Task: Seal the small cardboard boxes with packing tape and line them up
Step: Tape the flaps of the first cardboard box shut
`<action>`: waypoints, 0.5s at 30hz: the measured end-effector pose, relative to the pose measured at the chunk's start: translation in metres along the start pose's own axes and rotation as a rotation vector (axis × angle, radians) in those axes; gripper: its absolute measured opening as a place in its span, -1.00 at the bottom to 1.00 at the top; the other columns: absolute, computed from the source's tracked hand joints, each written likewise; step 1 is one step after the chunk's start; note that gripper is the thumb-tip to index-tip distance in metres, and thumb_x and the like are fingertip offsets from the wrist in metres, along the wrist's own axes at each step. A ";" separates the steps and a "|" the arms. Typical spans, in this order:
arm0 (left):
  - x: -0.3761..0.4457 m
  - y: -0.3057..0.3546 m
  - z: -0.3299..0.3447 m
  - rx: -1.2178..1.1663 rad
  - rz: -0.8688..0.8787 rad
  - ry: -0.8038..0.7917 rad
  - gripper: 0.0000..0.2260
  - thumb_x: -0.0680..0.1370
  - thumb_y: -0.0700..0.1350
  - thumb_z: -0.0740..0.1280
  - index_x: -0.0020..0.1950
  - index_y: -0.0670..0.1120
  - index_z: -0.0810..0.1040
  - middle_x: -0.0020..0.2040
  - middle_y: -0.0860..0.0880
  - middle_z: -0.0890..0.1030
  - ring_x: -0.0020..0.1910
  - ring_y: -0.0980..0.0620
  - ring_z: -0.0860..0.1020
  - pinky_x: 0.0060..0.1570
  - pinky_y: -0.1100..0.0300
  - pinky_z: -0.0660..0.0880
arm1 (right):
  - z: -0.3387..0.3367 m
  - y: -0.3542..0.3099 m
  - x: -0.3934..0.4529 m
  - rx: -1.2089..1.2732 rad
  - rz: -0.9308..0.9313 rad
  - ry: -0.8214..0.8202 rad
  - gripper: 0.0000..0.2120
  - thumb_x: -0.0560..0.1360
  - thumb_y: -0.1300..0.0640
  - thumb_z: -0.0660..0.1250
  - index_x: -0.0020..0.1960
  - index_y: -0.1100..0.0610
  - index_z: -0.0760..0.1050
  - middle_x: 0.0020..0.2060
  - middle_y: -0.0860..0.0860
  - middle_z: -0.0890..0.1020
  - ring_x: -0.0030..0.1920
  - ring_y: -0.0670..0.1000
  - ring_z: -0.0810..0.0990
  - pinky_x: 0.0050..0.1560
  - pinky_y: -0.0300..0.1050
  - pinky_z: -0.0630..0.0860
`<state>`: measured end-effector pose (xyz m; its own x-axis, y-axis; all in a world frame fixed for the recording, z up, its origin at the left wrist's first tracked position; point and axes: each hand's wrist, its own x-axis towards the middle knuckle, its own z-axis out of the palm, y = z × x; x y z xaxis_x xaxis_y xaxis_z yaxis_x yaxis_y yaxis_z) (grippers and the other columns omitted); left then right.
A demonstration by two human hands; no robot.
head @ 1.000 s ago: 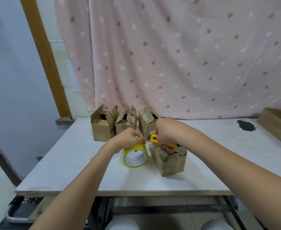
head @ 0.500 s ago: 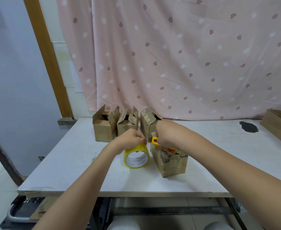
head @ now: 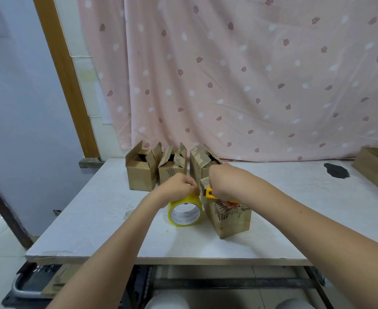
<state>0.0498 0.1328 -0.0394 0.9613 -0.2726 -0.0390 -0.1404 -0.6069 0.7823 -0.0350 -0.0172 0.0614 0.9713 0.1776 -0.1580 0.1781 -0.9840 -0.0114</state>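
Holding the tape roll [head: 185, 212] upright on the table [head: 90, 221] with your left hand [head: 179, 186], fingers curled over its top, you have your right hand [head: 222, 186] clamped on a yellow cutter [head: 210, 194] just above the near box [head: 228, 216]. The two hands sit close together, nearly touching, with the roll right beside the box at its 9 o'clock.

The blade works a hair from your left fingertips; a slip off the taut tape could nick them, or score the cardboard flap beneath. If the roll tips or rolls, the tape may twist and stick to itself.

Three more boxes [head: 172, 172] wait open-flapped in a row at 12 o'clock, still unsealed.

The near box carries dark printing along its top edge, and the roll's inner core shows faint marks; neither is legible.
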 end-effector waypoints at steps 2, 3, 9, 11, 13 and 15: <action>0.001 -0.001 0.000 -0.008 -0.005 -0.001 -0.81 0.55 -0.10 0.34 -0.20 -0.05 0.70 -0.27 0.00 0.62 -0.26 -0.01 0.53 -0.15 0.06 0.54 | 0.001 -0.001 0.001 -0.022 -0.002 -0.043 -0.72 0.53 0.37 0.23 -0.35 0.22 0.35 -0.45 0.08 0.46 -0.52 0.02 0.40 -0.47 -0.17 0.41; 0.001 -0.002 0.000 -0.015 -0.010 0.007 -0.82 0.55 -0.10 0.34 -0.18 -0.07 0.70 -0.25 -0.01 0.62 -0.24 -0.01 0.53 -0.13 0.06 0.55 | 0.002 -0.002 0.002 -0.046 -0.001 -0.099 -0.75 0.51 0.35 0.25 -0.34 0.23 0.42 -0.45 0.08 0.51 -0.55 0.02 0.44 -0.45 -0.18 0.45; 0.000 -0.005 -0.004 -0.017 -0.012 0.025 -0.82 0.59 -0.12 0.32 -0.13 -0.08 0.69 -0.17 0.12 0.62 -0.09 0.09 0.55 -0.12 0.24 0.45 | 0.004 0.000 -0.001 -0.095 -0.016 -0.236 -0.83 0.53 0.27 0.25 -0.15 0.26 0.59 -0.34 0.09 0.64 -0.46 0.06 0.54 -0.30 -0.13 0.58; 0.000 -0.005 -0.004 -0.010 -0.015 0.013 -0.83 0.59 -0.10 0.31 -0.10 -0.08 0.69 -0.14 0.12 0.63 -0.04 0.09 0.57 -0.11 0.26 0.45 | -0.007 0.007 -0.004 -0.050 -0.014 -0.271 -0.78 0.53 0.26 0.24 0.02 0.25 0.66 -0.23 0.11 0.71 -0.44 0.04 0.57 -0.34 -0.17 0.56; 0.000 -0.005 -0.005 -0.005 -0.021 0.002 -0.84 0.59 -0.07 0.33 -0.09 -0.06 0.69 -0.07 0.10 0.65 0.04 0.07 0.58 -0.04 0.23 0.47 | -0.020 0.020 -0.007 0.100 -0.020 -0.240 -0.76 0.55 0.25 0.22 0.09 0.26 0.63 -0.24 0.15 0.70 -0.46 0.06 0.57 -0.32 -0.16 0.55; 0.001 -0.006 -0.006 -0.006 -0.034 -0.004 -0.84 0.58 -0.01 0.36 -0.08 -0.05 0.69 -0.01 0.05 0.67 0.06 0.05 0.58 0.02 0.18 0.48 | -0.028 0.036 -0.006 0.279 -0.009 -0.149 -0.73 0.57 0.23 0.19 0.15 0.24 0.61 -0.24 0.19 0.70 -0.45 0.08 0.59 -0.32 -0.14 0.56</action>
<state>0.0530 0.1408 -0.0406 0.9645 -0.2549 -0.0686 -0.1058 -0.6112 0.7843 -0.0305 -0.0534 0.0892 0.9325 0.2021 -0.2994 0.1164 -0.9528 -0.2805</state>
